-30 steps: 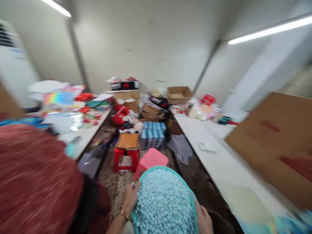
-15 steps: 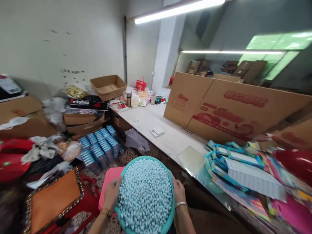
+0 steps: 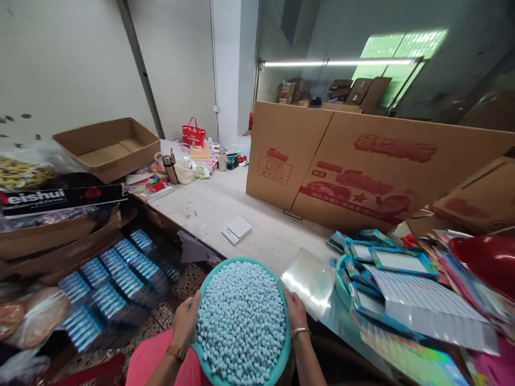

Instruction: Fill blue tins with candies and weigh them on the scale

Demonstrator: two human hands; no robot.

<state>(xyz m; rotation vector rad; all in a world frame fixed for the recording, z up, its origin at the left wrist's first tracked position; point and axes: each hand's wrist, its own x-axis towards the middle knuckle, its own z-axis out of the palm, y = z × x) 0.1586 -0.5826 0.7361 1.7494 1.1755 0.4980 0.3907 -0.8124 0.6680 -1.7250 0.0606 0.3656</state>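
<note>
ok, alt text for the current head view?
A person's left hand and right hand hold a teal basin full of pale blue pellets. Ahead, a white table bears a small white device and large printed cardboard; blue packs sit at left.

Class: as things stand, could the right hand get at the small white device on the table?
Probably not without letting go: the right hand is holding the teal basin of pale-blue pellets, though nothing covers the device.

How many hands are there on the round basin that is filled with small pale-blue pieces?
2. The left hand holds the left side of the basin, and the right hand holds its right side. No other hand shows on it.
</note>
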